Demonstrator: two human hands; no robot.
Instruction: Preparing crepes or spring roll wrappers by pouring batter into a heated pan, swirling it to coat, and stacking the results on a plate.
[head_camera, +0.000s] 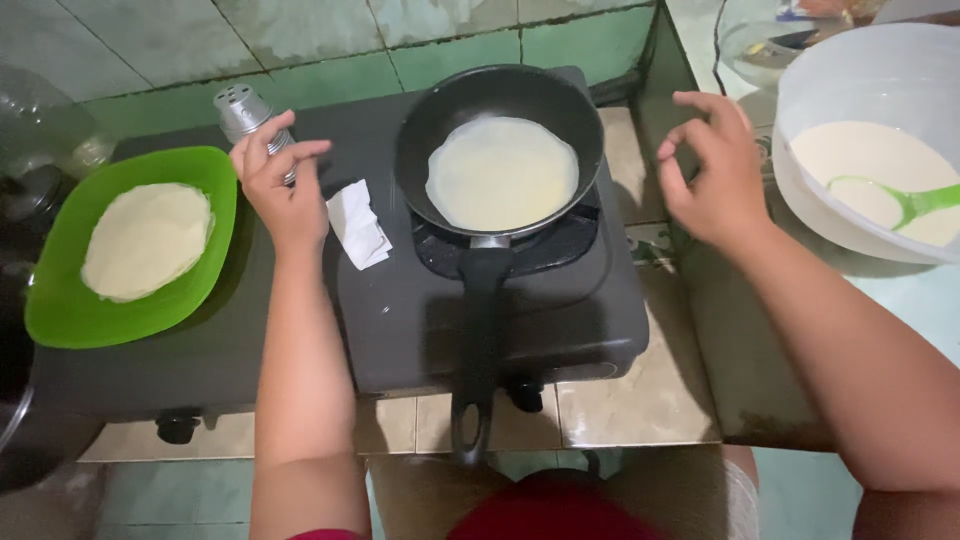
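The left hand closes its fingers around a metal shaker near the stove's back edge, beside a green plate of crepes, while the right hand hovers open and empty right of the black pan holding a pale crepe

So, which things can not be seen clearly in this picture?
- Metal shaker: lower part hidden by the left hand, head view.
- Burner under the black pan: covered by the pan; flame cannot be told.
- White bowl: cut off by the right edge.
- Items at top right: blurred, behind the bowl.
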